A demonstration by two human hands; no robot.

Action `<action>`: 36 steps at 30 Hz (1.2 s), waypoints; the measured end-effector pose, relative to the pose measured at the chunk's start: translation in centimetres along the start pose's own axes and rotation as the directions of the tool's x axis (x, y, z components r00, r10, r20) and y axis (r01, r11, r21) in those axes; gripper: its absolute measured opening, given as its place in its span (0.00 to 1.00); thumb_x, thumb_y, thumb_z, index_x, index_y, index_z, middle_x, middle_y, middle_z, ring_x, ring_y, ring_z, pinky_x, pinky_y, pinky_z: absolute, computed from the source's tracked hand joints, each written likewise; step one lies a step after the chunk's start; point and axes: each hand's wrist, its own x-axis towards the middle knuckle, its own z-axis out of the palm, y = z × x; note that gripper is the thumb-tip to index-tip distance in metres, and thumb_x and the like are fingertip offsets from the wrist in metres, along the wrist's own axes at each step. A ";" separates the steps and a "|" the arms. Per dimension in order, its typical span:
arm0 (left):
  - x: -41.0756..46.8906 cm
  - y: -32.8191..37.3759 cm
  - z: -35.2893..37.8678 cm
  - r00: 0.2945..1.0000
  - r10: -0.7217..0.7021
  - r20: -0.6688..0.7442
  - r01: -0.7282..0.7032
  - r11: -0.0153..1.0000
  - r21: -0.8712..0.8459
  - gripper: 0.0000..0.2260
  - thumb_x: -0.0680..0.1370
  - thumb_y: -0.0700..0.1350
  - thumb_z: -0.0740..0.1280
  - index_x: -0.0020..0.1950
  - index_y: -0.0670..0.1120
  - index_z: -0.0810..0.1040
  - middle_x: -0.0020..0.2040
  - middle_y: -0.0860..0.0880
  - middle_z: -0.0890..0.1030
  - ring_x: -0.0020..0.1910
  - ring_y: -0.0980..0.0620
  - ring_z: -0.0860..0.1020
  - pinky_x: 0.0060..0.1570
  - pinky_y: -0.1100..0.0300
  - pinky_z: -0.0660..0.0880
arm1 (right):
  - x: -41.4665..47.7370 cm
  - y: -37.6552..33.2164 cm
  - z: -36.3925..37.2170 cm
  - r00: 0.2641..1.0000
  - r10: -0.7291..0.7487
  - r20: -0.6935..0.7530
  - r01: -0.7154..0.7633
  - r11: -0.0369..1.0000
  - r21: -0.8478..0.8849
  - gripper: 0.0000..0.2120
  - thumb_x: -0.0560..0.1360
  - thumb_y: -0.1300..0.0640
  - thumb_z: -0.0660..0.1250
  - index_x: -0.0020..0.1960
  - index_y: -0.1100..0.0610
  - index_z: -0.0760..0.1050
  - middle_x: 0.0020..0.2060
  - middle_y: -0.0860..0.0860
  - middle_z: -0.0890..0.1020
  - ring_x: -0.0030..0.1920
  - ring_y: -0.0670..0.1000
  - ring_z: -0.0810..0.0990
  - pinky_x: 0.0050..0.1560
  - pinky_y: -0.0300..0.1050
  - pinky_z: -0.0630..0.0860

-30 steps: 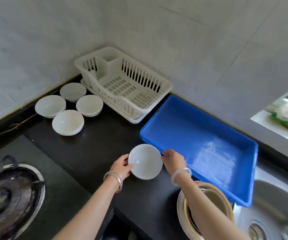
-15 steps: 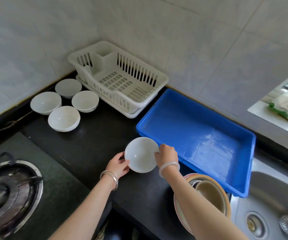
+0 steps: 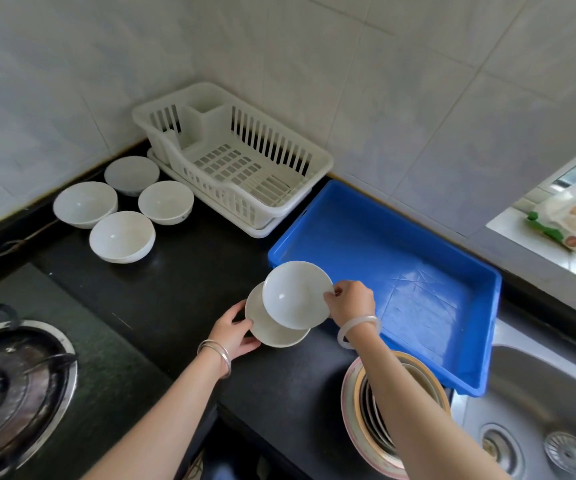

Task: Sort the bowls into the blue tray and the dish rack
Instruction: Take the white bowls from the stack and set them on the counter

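Two bowls at the centre: we see an upper bowl [image 3: 295,294], white and tilted toward us. In our view its far edge overlaps the near-left corner of the blue tray [image 3: 400,268]. A lower bowl [image 3: 272,332] is partly hidden beneath it, over the black counter [image 3: 182,278].
Right hand: the right hand [image 3: 350,301] pinches the upper bowl's right rim between thumb and fingertips, with the remaining fingers curled in.
Left hand: the left hand [image 3: 234,332] grips the lower bowl's left edge, thumb above and fingers curled round the side. We cannot tell whether that bowl rests on the counter.
Blue tray: it lies just right of the two held bowls, between the dish rack [image 3: 245,161] and the sink [image 3: 539,403].
Dish rack: white, set in the tiled corner, close to the tray's far-left corner.
Other bowls: four white bowls [image 3: 122,236] sit clustered on the counter left of the rack, well apart from both hands.
Wrists: silver bangles [image 3: 215,355] are on the left and a pale bangle [image 3: 359,329] on the right.
Near edge: a stack of plates [image 3: 359,420] sits under the right forearm beside the sink. A gas burner [image 3: 13,382] is at lower left.
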 end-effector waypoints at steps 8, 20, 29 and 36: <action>-0.2 0.7 -2.0 0.989 0.087 -0.116 -0.090 0.996 -0.022 0.22 0.75 0.33 0.64 0.66 0.51 0.71 0.59 0.40 0.76 0.53 0.38 0.78 0.41 0.50 0.80 | 0.2 -0.6 -0.4 1.000 -0.003 0.016 0.000 0.976 0.217 0.07 0.71 0.61 0.65 0.37 0.58 0.79 0.33 0.53 0.80 0.33 0.54 0.82 0.44 0.50 0.83; -0.9 4.7 -10.9 0.909 0.152 -0.387 -0.255 0.939 -0.232 0.23 0.76 0.32 0.62 0.67 0.49 0.69 0.58 0.45 0.70 0.51 0.38 0.77 0.46 0.49 0.78 | 3.1 -8.5 4.5 0.987 -0.053 0.150 -0.004 0.934 0.357 0.09 0.70 0.62 0.66 0.32 0.53 0.77 0.32 0.47 0.80 0.26 0.46 0.81 0.35 0.42 0.82; 0.9 5.8 -13.8 0.862 0.128 -0.491 -0.320 0.888 -0.331 0.22 0.75 0.32 0.61 0.66 0.49 0.70 0.57 0.45 0.71 0.47 0.38 0.79 0.38 0.53 0.77 | 6.6 -14.2 10.0 0.974 0.009 0.225 -0.091 0.931 0.355 0.09 0.72 0.65 0.63 0.33 0.57 0.75 0.31 0.50 0.78 0.27 0.49 0.80 0.45 0.53 0.83; 1.6 5.8 -14.0 0.845 0.095 -0.525 -0.339 0.856 -0.390 0.22 0.74 0.32 0.61 0.65 0.50 0.71 0.56 0.47 0.71 0.49 0.37 0.79 0.38 0.54 0.78 | 7.7 -15.1 12.6 0.972 0.040 0.232 -0.124 0.924 0.362 0.05 0.73 0.65 0.63 0.40 0.61 0.77 0.31 0.49 0.76 0.29 0.50 0.79 0.46 0.54 0.82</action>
